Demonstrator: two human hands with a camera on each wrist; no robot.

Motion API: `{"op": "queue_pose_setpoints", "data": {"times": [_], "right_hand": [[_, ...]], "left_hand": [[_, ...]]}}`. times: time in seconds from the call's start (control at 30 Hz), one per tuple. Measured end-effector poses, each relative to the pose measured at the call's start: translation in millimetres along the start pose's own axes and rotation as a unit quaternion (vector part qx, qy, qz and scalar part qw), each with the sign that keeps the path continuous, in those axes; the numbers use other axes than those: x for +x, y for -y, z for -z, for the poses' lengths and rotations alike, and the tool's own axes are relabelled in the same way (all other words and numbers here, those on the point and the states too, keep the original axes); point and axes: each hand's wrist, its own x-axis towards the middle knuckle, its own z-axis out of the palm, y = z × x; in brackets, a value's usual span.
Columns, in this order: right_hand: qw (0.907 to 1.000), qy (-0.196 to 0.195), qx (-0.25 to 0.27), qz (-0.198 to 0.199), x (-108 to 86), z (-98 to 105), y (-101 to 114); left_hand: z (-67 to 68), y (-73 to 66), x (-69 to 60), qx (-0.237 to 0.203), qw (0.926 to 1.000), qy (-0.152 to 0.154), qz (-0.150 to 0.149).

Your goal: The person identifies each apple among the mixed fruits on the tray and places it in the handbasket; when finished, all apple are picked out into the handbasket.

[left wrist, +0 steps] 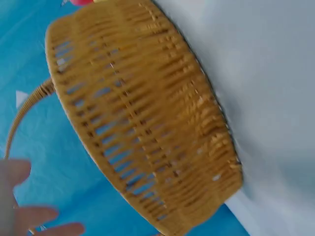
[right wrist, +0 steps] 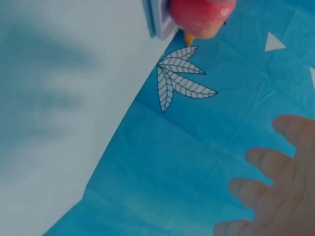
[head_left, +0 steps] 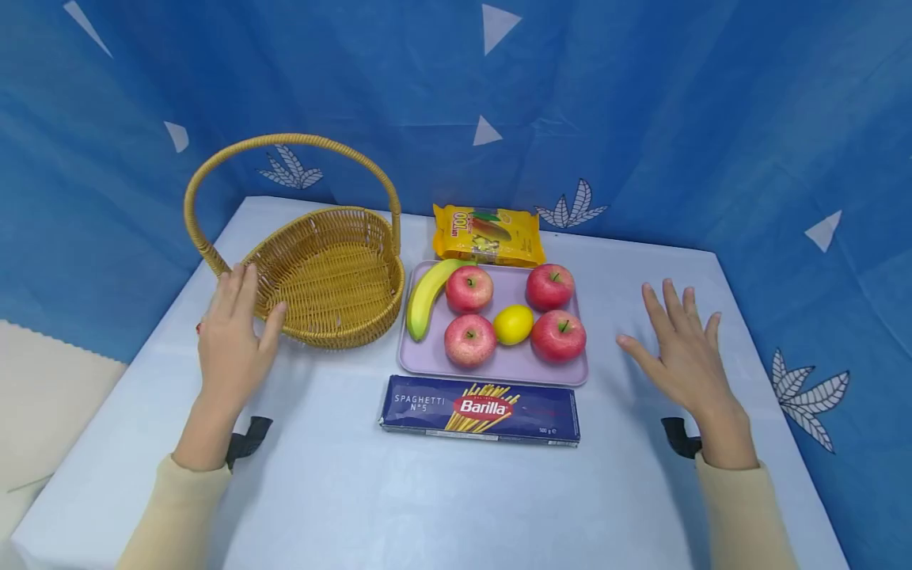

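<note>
My left hand (head_left: 233, 342), fingers straight, hovers at the near left side of a wicker basket (head_left: 331, 328) with a tall arched handle. Seen from the left wrist, the basket's woven side (left wrist: 142, 113) fills the middle and the fingers show at the lower left. To the right of the tray, my right hand (head_left: 687, 356) is held over the table with its fingers spread and nothing in it. On the lilac tray (head_left: 427, 360) lie a banana (head_left: 425, 299), several apples (head_left: 558, 336) and a lemon (head_left: 513, 324). In the right wrist view an apple (right wrist: 202, 17) shows at the top.
A blue Barilla spaghetti box (head_left: 480, 409) lies in front of the tray. Behind the tray is a yellow packet (head_left: 488, 236) with a mango picture. The white table (head_left: 321, 491) ends at a blue patterned curtain (head_left: 456, 103) at the back and sides.
</note>
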Motion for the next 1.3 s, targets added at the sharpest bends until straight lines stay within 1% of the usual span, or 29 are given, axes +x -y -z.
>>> {"op": "queue_pose_setpoints", "data": {"times": [0.03, 0.07, 0.13, 0.2, 0.27, 0.3, 0.37, 0.5, 0.57, 0.67, 0.73, 0.87, 0.97, 1.1, 1.3], "right_hand": [[1.0000, -0.003, 0.004, 0.001, 0.1, -0.7, 0.8], [1.0000, -0.005, 0.007, 0.001, 0.2, -1.6, 1.5], [0.9998, -0.010, 0.014, 0.001, 0.5, -3.5, 3.3], [0.9997, -0.014, 0.020, 0.001, 0.8, -6.2, 4.6], [0.9994, -0.018, 0.028, 0.001, 0.7, -8.8, 5.9], [0.9992, -0.020, 0.033, 0.002, 0.6, -10.1, 6.6], [0.9985, -0.026, 0.048, 0.003, 0.0, -12.9, 7.5], [0.9941, -0.032, 0.104, -0.002, 0.1, -19.7, 8.9], [0.9899, -0.032, 0.137, -0.011, 0.9, -23.4, 9.3], [0.9841, -0.031, 0.171, -0.036, 2.6, -28.2, 10.4], [0.9806, -0.030, 0.186, -0.055, 4.1, -30.9, 11.4], [0.9716, -0.025, 0.218, -0.088, 7.6, -36.3, 12.9], [0.9613, -0.021, 0.259, -0.092, 10.4, -40.9, 14.1], [0.9458, -0.010, 0.311, -0.093, 13.9, -46.4, 17.7], [0.9275, 0.035, 0.357, -0.106, 17.7, -55.2, 23.9]], "left_hand": [[-0.4, 2.3, 1.7, -0.009, 0.9991, -0.040, 0.001], [-1.1, 4.6, 3.6, -0.017, 0.9965, -0.082, 0.004], [-1.9, 8.8, 7.6, -0.028, 0.9891, -0.143, 0.023], [-2.6, 12.8, 11.7, -0.030, 0.9813, -0.183, 0.051], [-3.4, 17.3, 15.8, -0.031, 0.9754, -0.204, 0.078], [-3.5, 19.8, 17.8, -0.031, 0.9741, -0.205, 0.090], [-4.6, 24.6, 22.1, -0.035, 0.9735, -0.195, 0.115], [-6.6, 34.8, 29.6, -0.065, 0.9722, -0.156, 0.162], [-8.0, 39.0, 32.4, -0.084, 0.9704, -0.138, 0.179], [-10.9, 43.2, 36.3, -0.099, 0.9682, -0.123, 0.194], [-13.4, 44.8, 39.0, -0.105, 0.9668, -0.118, 0.201], [-17.7, 47.4, 43.5, -0.102, 0.9646, -0.124, 0.209], [-19.5, 49.3, 45.6, -0.100, 0.9643, -0.130, 0.207], [-20.8, 51.0, 46.4, -0.098, 0.9643, -0.131, 0.208], [-22.1, 51.8, 45.4, -0.087, 0.9649, -0.132, 0.210]]}}
